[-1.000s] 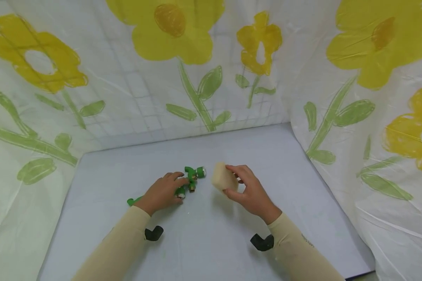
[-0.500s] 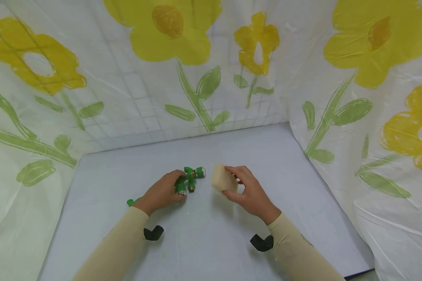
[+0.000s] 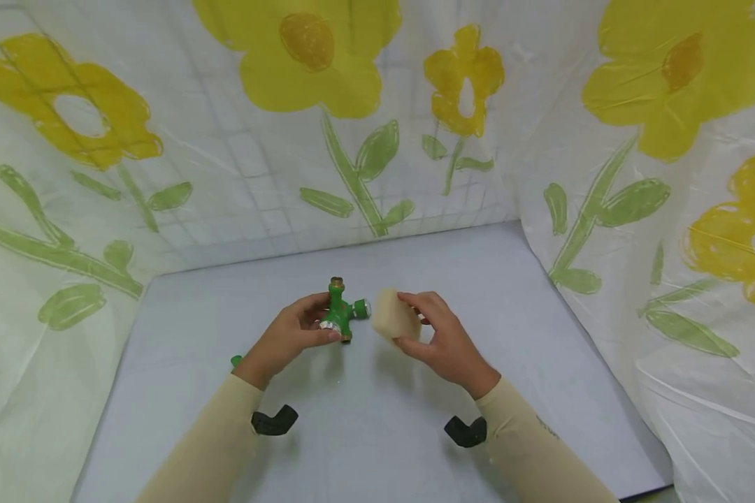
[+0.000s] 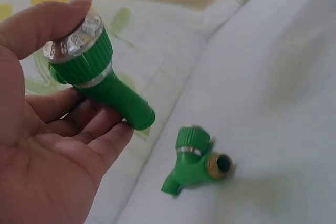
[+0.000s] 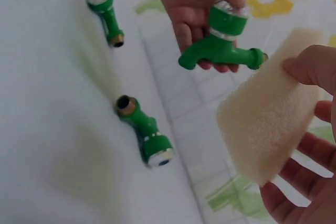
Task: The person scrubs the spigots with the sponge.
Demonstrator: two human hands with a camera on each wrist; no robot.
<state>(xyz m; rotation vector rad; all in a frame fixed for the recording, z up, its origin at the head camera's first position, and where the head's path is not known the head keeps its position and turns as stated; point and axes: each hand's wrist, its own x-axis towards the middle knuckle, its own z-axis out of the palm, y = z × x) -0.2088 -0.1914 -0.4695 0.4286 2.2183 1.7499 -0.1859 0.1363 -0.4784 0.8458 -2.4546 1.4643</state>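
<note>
My left hand (image 3: 289,339) holds a green plastic tap (image 3: 336,300) up off the table, thumb on its silvery knob and fingers under the body, as the left wrist view shows. A brass threaded end of this tap (image 5: 220,51) points toward the sponge in the right wrist view. In my right hand (image 3: 443,346) is a cream sponge block (image 3: 395,316), pinched between thumb and fingers just right of the taps. A second green tap (image 4: 191,166) lies on the table beyond the held one. Whether sponge and held tap touch cannot be told.
A third green tap (image 5: 107,19) lies on the table, mostly hidden behind my left wrist in the head view. The pale table (image 3: 377,433) meets a white flower-printed curtain (image 3: 239,181) at the back and sides. Black mounts (image 3: 275,420) sit at both wrists.
My left hand has closed round the tap, lifted it and turned it so its brass end points away. The right hand with the sponge has hardly moved.
</note>
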